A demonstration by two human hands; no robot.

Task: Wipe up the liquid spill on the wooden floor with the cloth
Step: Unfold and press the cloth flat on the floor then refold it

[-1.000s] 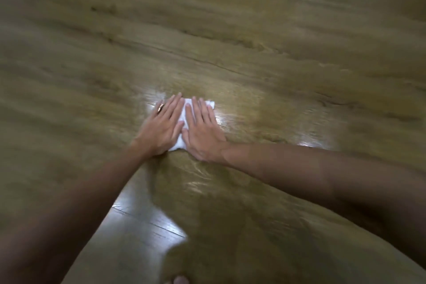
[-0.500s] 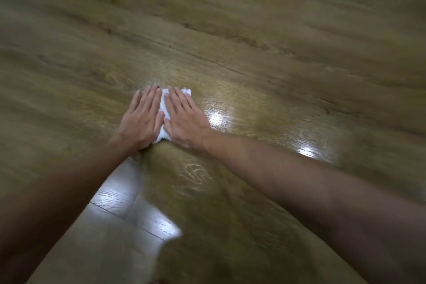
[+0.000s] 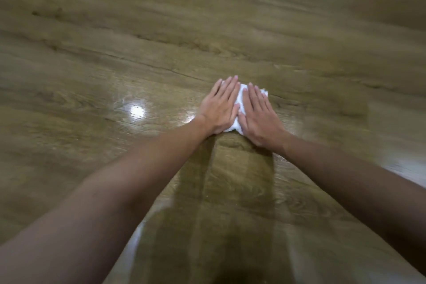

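Note:
A small white cloth [image 3: 239, 108] lies bunched on the wooden floor [image 3: 161, 30], mostly covered by both hands. My left hand [image 3: 219, 106] presses flat on its left part, fingers straight and together. My right hand [image 3: 259, 115] presses flat on its right part, fingers straight. A strip of cloth shows between the two hands and at the far right corner. A wet sheen [image 3: 242, 168] spreads on the planks under and behind my arms. The picture is motion-blurred.
A bright light reflection [image 3: 137, 110] glints on the wet floor left of my hands. Another pale reflection [image 3: 405, 166] shows at the right edge. Bare planks stretch away on all sides.
Both hands, flat on the cloth, slid it left across the floor and then right; they now lie right of the bright reflection.

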